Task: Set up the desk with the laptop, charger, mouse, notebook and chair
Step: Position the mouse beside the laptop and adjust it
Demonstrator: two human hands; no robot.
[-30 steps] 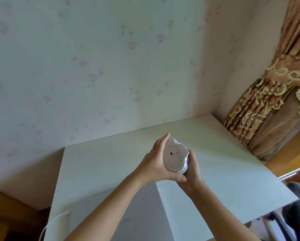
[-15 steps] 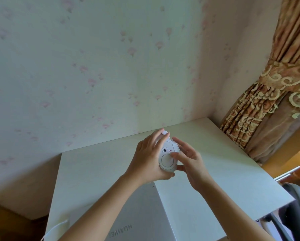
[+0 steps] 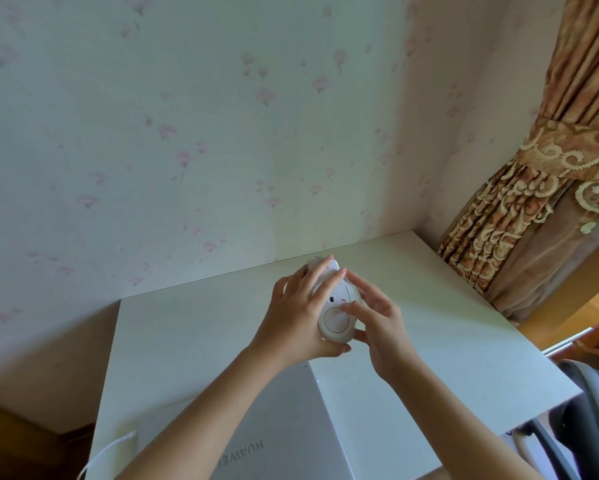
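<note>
My left hand [image 3: 296, 317] grips a white mouse [image 3: 336, 322] above the white desk [image 3: 194, 327], its underside turned up toward me. The mouse's bottom shows a round disc and a small switch. My right hand [image 3: 381, 323] is beside it on the right, with the thumb tip pressing the underside near the switch and the other fingers spread loosely. A closed silver laptop [image 3: 280, 424] lies flat on the desk near its front edge, below my arms. A white charger cable [image 3: 107, 452] hangs off the desk's front left corner. A grey chair [image 3: 592, 417] shows at the right edge.
A floral-papered wall [image 3: 187, 133] stands right behind the desk. A patterned brown curtain [image 3: 533, 220] hangs at the right, close to the desk's back right corner. Wooden floor [image 3: 565, 317] shows to the right of the desk.
The mouse has been tilted and raised a little toward the wall. My right hand came off its grip from below and now touches the underside with the thumb.
</note>
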